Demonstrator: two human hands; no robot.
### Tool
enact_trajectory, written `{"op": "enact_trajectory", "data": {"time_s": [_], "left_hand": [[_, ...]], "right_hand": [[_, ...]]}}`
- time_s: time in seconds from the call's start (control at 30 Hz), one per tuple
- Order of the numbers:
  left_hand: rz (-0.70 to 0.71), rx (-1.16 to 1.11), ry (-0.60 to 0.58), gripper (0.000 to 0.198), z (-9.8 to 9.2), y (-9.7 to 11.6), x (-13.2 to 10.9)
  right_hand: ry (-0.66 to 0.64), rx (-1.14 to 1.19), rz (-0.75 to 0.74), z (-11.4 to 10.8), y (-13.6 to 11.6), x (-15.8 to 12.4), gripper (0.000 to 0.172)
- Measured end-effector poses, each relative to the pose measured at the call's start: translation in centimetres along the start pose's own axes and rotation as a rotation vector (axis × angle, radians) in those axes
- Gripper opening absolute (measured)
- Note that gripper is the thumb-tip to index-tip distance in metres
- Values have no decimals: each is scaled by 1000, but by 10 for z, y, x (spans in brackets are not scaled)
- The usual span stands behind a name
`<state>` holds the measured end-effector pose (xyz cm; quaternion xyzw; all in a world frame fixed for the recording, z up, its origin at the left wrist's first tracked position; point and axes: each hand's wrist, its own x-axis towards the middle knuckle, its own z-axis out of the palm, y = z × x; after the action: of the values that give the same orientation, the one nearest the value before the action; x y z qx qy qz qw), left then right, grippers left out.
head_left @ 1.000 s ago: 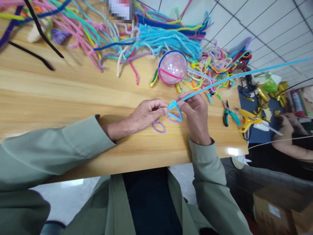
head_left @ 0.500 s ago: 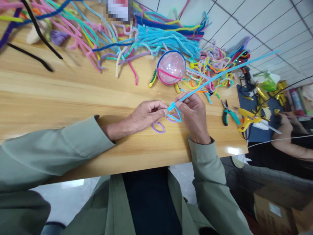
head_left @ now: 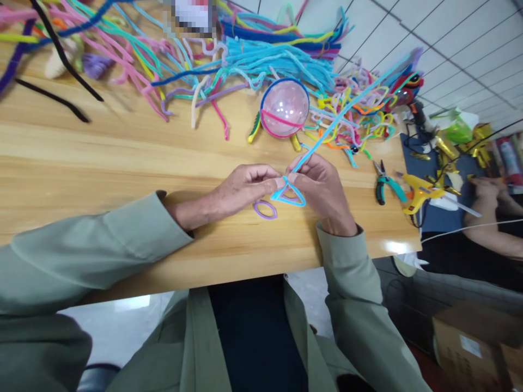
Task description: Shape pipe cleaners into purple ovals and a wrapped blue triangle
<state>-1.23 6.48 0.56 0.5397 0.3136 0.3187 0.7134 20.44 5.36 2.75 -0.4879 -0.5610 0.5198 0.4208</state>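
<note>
The left hand [head_left: 241, 190] lies low on the bench [head_left: 102, 158], forearm flat along the wood; its grip, thumb against forefinger, is pinched together on the blue stem [head_left: 329, 129] at the left side of a small triangle [head_left: 288, 202] bent into that stem's near end. A purple loop [head_left: 265, 209] lies loose on the bench just below the left knuckles, touched by neither hand. The right hand [head_left: 322, 188] sits just beside; its grip is closed on the same stem at the triangle's top corner, so the two pinches nearly meet; how the fingers behind the stem press I cannot tell. From that pinch the stem's long free part runs straight up and to the right, away from the body, passing just right of the pink ball [head_left: 285, 107] and out over a coloured tangle [head_left: 368, 103]; the right hand is the nearer to that long part, while the left holds only the triangle. Farther right, pliers [head_left: 384, 182] and a glue gun [head_left: 419, 195] lie near the bench's end; another person's hand [head_left: 486, 189] rests beyond them.
</note>
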Motion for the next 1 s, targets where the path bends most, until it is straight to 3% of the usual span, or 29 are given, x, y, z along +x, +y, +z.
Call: {"op": "enact_trajectory", "data": {"time_s": [0.37, 0.47, 0.73, 1.0], "left_hand": [[-28, -31, -91, 38, -3, 2, 1], [24, -20, -9, 32, -2, -1, 2], [268, -106, 258, 27, 3, 9, 4], [307, -151, 328, 26, 10, 6, 0]], "right_hand": [[-156, 3, 24, 2, -9, -2, 39], [-166, 45, 52, 1, -10, -3, 45], [-9, 135, -30, 4, -15, -12, 54], [15, 130, -42, 27, -12, -24, 50]]}}
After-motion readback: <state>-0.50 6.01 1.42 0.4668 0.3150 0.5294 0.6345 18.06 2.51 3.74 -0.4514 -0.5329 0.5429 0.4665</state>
